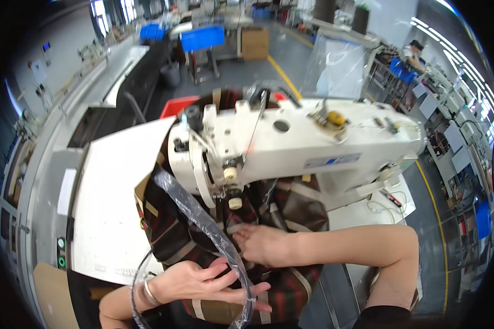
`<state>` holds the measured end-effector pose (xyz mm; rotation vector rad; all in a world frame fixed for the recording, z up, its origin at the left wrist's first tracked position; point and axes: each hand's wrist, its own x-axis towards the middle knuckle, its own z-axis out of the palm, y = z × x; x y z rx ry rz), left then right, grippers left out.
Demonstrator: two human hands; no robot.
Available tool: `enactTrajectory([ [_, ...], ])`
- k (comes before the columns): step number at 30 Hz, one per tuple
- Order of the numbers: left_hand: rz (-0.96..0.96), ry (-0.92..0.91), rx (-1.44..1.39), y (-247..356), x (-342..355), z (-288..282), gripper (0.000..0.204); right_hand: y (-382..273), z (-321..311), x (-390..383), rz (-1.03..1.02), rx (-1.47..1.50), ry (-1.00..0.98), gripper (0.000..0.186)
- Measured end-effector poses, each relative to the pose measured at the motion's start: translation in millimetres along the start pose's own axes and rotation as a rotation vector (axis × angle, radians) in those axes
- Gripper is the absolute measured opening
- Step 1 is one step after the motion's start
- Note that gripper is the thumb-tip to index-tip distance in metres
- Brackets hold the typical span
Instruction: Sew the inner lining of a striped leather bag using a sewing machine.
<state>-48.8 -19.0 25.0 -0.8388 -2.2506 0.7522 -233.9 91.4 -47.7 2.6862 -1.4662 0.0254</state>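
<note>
A brown, red and cream plaid fabric piece (pixel 280 293), bulky like a bag, lies bunched under the head of a white sewing machine (pixel 291 140). My right hand (pixel 266 245) is on the fabric just in front of the needle area, its fingers bent and closed on a fold. Across the plaid runs a long strap wrapped in clear plastic (pixel 200 216), curving down toward me. My left hand (pixel 214 281) is beside the strap's lower part with its fingers spread; the strap crosses over them without a closed grip. The needle tip is hard to make out.
A white table surface (pixel 121 203) extends left of the machine. A thin dark cable (pixel 134 285) hangs by my left wrist. A small red-and-black tool (pixel 391 198) lies to the right of the machine. Blue bins (pixel 202 38) stand farther back, and a person (pixel 413 55) sits at far right.
</note>
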Motion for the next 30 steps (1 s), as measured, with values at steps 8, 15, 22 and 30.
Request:
enactTrajectory([
  [8, -1.158, 0.137, 0.584, -10.2, -29.4, -56.2, 0.087, 0.7, 3.5, 3.9, -0.04, -0.012, -0.378, 0.046],
  [15, -1.676, -0.26, 0.22, 21.6, -174.5, -92.6, 0.042, -0.7, -1.9, 1.8, 0.115, 0.218, -0.225, 0.07],
  [22, -1.417, -1.054, -0.184, 28.8, -153.8, -76.3, 0.043, -3.9, 2.3, -8.6, 0.046, 0.09, 0.018, 0.071],
  [30, -0.336, -0.425, -0.303, -77.4, -13.1, -49.8, 0.024, -14.9, -18.3, 8.5, 0.016, 0.001, -0.311, 0.062],
])
